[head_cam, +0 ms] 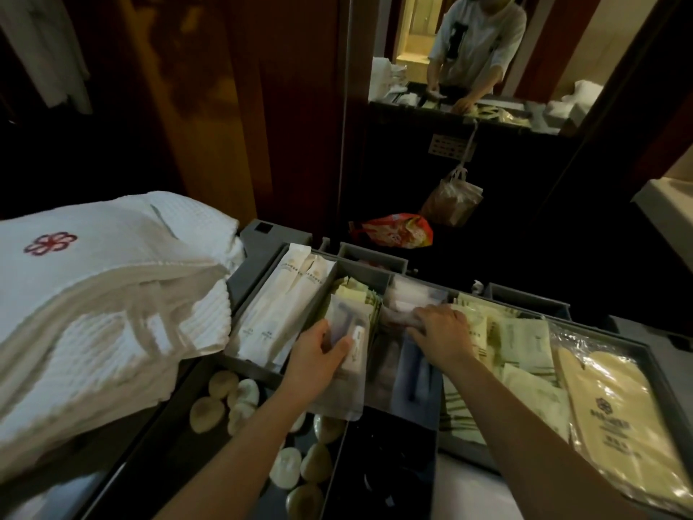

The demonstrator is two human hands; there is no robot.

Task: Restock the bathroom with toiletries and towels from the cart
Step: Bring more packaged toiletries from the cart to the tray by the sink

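Toiletries (521,343) sit sorted in the divided grey tray (375,279) on top of the cart (258,234): long paper sleeves (277,313) at the left end, cream sachets through the middle, a large cellophane-wrapped bag (615,403) at the right. Round soaps (210,403) lie in a lower dark bin near the front. Folded white waffle linen (93,287) with a red emblem is piled on the cart's left side, untouched by either hand. Judgement: early stage, picking only. Nothing visible has reached the bathroom, and linen, soaps and most packets are left to carry over. Left hand (318,354): fingers and thumb closed in a pinch on 1 frosted packet (345,384), which hangs down past the tray's near wall; a pale tube shows through it. Right hand (438,332): palm down over the middle compartment, fingers bent and dipping among clear packets, touching them; whether it has hold of 1 cannot be told, since the fingertips are hidden and blurred. Mirror (468,50) ahead reflects the same stance, too small to add detail.
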